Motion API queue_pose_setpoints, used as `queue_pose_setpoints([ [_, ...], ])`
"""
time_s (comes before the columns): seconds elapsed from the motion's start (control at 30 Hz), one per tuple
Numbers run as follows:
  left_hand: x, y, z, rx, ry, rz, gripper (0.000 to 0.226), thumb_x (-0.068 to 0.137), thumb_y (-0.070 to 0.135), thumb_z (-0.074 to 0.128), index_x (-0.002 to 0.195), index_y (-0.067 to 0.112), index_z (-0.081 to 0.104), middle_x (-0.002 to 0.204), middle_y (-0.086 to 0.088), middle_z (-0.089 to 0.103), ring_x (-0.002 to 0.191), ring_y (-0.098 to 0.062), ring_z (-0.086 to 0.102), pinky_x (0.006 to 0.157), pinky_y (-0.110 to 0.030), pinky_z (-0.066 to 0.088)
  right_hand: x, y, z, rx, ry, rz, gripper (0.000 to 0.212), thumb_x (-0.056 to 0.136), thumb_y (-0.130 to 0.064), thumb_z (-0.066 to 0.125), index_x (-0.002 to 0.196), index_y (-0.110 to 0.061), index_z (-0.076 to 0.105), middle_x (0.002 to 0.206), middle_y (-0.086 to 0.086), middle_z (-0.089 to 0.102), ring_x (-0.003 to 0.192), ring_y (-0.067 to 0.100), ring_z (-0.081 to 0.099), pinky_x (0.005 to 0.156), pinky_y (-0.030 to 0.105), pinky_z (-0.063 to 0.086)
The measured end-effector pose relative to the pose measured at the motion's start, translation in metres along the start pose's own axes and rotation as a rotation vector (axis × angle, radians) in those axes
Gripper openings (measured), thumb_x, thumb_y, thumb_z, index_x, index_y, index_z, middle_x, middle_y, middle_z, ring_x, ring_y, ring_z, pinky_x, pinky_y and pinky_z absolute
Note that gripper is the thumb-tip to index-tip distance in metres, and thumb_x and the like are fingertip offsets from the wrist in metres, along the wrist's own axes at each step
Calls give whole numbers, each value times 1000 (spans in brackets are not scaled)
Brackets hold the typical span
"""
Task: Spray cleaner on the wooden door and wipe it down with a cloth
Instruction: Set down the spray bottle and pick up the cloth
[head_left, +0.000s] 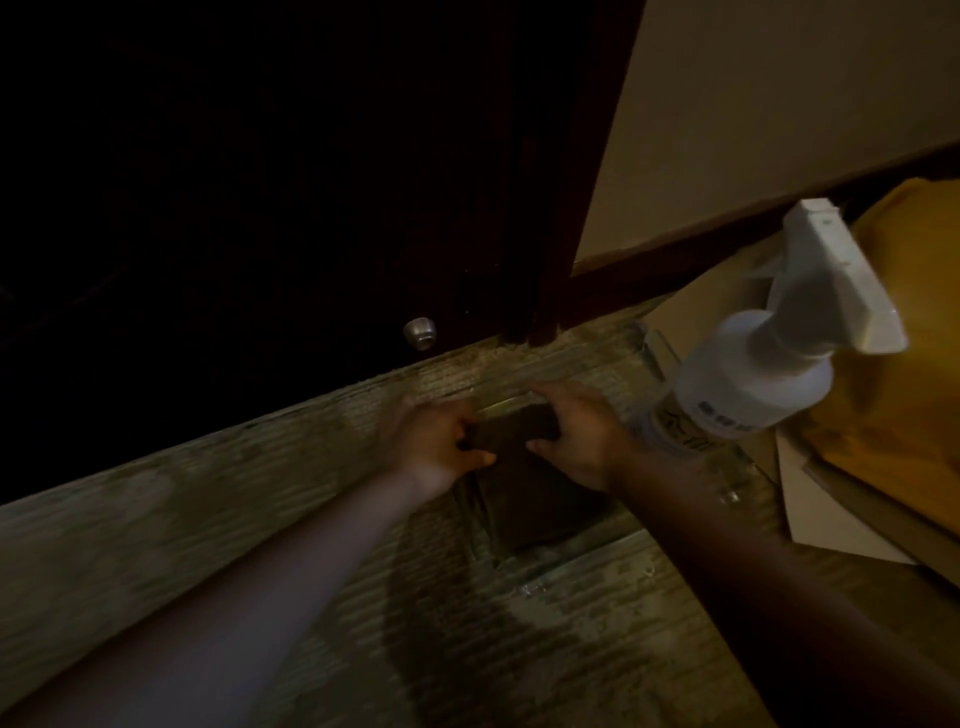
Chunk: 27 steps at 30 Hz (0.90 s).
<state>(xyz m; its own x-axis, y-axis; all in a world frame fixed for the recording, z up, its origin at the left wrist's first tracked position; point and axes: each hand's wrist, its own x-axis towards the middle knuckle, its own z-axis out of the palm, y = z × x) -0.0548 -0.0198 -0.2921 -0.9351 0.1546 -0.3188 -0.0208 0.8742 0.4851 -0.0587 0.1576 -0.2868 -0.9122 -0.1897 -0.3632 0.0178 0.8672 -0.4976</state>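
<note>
Really dark wooden door (260, 182) on the left. Down low over the floor (208, 519), left hand (434, 439) and right hand (576, 431) both pinch the top edge of a dark cloth (524, 483), folded I think. White spray bottle (769, 364) sits just right of them.

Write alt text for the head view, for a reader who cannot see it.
Left hand and right hand grip a dark cloth between them, low before the dark wooden door. A white spray bottle stands untouched at right.
</note>
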Motion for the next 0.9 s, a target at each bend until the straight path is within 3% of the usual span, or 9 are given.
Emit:
queue_pose_setpoints([
  [0.1,-4,-3,4,89,74,26,27,83,42,62,108,32,60,114,7,48,120,-21,35,101,-33,24,1,5,8,-147,25,-11,41,90,-29,57,129,-16,51,133,12,43,126,28,35,102,31,31],
  [0.17,-12,-6,3,13,149,44,14,85,39,61,97,37,56,120,14,46,121,-18,27,94,-29,16,-6,6,8,-114,44,-49,28,90,-30,58,114,-16,58,121,9,47,118,25,40,95,28,33],
  [0.23,-19,-6,-2,-99,184,73,13,83,38,62,86,40,50,120,20,51,119,-13,32,91,-28,16,-20,1,-1,114,64,-51,11,89,-25,60,99,-18,58,105,2,48,102,18,46,81,24,38],
  [0.3,-28,0,-17,-365,172,85,14,82,33,64,80,36,51,103,14,61,100,-4,50,91,-27,32,-39,-11,-14,452,56,-46,11,89,-16,61,83,-23,53,87,-1,53,82,15,54,65,21,44],
  [0.37,-44,18,-46,-650,144,81,19,83,13,65,80,28,52,81,7,59,72,6,55,72,-14,42,-58,-28,-35,659,103,-72,17,87,-12,63,83,-26,55,81,2,60,75,16,62,61,24,52],
  [0.47,-74,51,-113,-745,225,139,20,83,5,61,83,24,54,76,8,58,66,9,55,62,-7,42,-87,-69,-85,821,219,-109,17,84,-12,65,86,-27,56,82,-4,64,72,1,64,60,15,51],
  [0.6,-127,122,-237,-744,345,204,20,85,7,59,88,26,55,86,6,61,78,6,59,67,-9,46,-145,-150,-196,1044,411,-150,20,79,-14,67,90,-29,58,86,-7,71,83,4,68,66,21,55],
  [0.73,-192,227,-378,-841,516,306,14,73,29,61,85,37,62,86,7,67,83,-2,64,67,-14,50,-226,-236,-351,990,501,-300,20,70,-26,61,90,-26,60,85,-8,71,81,5,69,63,16,54],
  [0.9,-280,377,-584,-957,754,496,18,69,27,61,75,42,66,82,14,69,76,0,65,57,-9,48,-332,-351,-581,919,570,-543,25,62,-24,61,86,-20,62,82,-11,71,76,3,67,58,13,51],
])
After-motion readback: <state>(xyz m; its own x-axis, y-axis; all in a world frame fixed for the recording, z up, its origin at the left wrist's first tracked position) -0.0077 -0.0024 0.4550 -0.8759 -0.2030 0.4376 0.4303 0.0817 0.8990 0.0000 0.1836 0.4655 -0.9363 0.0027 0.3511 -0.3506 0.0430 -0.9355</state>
